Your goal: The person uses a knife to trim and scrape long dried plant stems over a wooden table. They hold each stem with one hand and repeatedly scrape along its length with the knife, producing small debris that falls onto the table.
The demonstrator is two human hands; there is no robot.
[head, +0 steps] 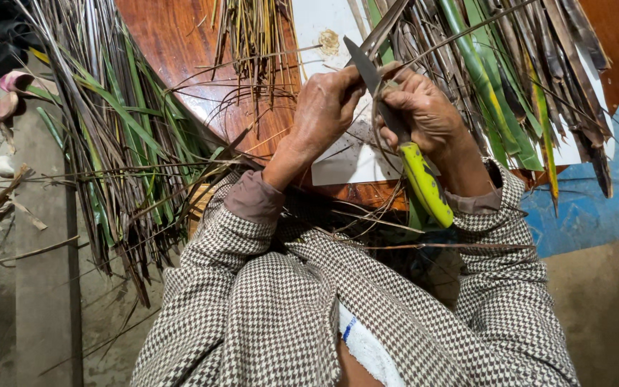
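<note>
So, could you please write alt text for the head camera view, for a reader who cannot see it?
A person's right hand grips a knife with a yellow-green handle, while the left hand pinches a thin leaf strip against the blade. Piles of green and dried palm leaves lie around a round wooden table.

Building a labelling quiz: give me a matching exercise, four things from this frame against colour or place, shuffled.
Things:
1. knife handle
2. round table
3. leaf pile
4. sleeve

Descriptions:
A. reddish-brown wood
B. yellow-green, in the right hand
C. houndstooth check
D. hanging off the table's left edge

Pairs: 1-B, 2-A, 3-D, 4-C. The left hand pinches a leaf strip by the blade.
</note>
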